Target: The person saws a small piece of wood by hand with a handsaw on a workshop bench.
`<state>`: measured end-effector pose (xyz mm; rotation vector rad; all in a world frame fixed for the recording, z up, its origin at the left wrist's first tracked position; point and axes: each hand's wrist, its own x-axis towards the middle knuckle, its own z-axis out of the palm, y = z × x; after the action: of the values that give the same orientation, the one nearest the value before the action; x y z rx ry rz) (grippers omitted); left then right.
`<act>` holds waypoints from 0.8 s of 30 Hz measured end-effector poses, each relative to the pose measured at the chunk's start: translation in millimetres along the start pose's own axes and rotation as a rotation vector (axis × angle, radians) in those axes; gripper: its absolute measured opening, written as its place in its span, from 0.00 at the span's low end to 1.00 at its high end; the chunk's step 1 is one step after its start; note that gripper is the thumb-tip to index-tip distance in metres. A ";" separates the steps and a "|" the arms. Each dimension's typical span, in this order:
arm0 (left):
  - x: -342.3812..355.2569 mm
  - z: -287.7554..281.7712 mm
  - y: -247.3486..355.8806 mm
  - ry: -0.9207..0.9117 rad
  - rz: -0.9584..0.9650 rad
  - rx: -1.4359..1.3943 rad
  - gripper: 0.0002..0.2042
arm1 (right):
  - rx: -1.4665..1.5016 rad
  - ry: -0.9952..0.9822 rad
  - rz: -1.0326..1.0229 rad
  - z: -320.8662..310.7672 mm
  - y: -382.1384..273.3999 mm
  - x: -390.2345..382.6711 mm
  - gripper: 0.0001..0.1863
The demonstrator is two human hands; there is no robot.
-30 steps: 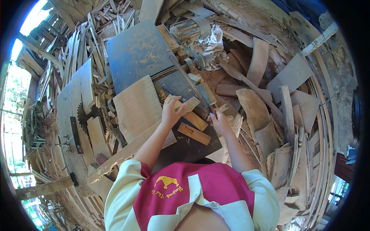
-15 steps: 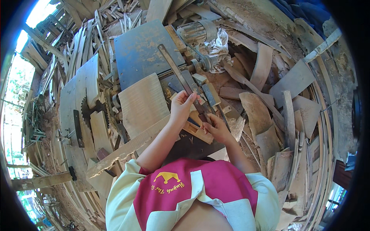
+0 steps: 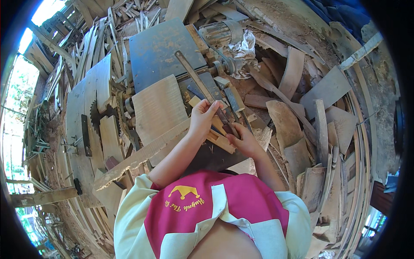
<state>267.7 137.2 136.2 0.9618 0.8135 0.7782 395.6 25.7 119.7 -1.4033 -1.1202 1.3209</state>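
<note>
A long, narrow metal strip with a hole near its far tip slants across the middle of the view. My left hand pinches it partway down, thumb along its face. Farther down, my right hand is closed at the strip's near end, beside a dark brown piece whose kind I cannot make out. Beneath my hands are pale wooden strips on the machine. Left of my left hand lies a broad pale board, with a rough-edged plank under my left forearm.
A toothed circular saw blade stands up through a wooden table at the left. Ahead is a flat metal machine table, with a motor and belt beside it. Curved wood offcuts pile up at the right.
The whole view has shifted slightly. Both hands keep hold of the metal strip, with only a small shift of my right-hand fingers at its near end.
</note>
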 end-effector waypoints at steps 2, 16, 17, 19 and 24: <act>-2.6 4.7 2.2 0.049 -0.002 -0.047 0.08 | -0.026 -0.001 0.040 0.2 -2.5 -1.7 0.14; -3.4 14.7 -3.1 -0.049 -0.060 0.070 0.07 | 0.058 0.051 -0.081 -6.1 -6.5 -10.8 0.52; -3.5 14.6 -3.4 -0.054 -0.052 0.078 0.07 | 0.162 0.017 -0.001 -5.2 -9.2 -11.5 0.56; -3.2 19.1 -2.4 -0.075 -0.041 0.033 0.07 | 0.124 0.021 -0.002 -4.3 -7.4 -12.3 0.57; 8.2 17.6 2.1 -0.119 -0.027 0.087 0.07 | 0.102 0.067 -0.010 3.0 -13.4 -9.0 0.55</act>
<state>286.2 138.1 142.2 1.0628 0.7595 0.6604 391.8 19.7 134.5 -1.3559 -1.0005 1.2967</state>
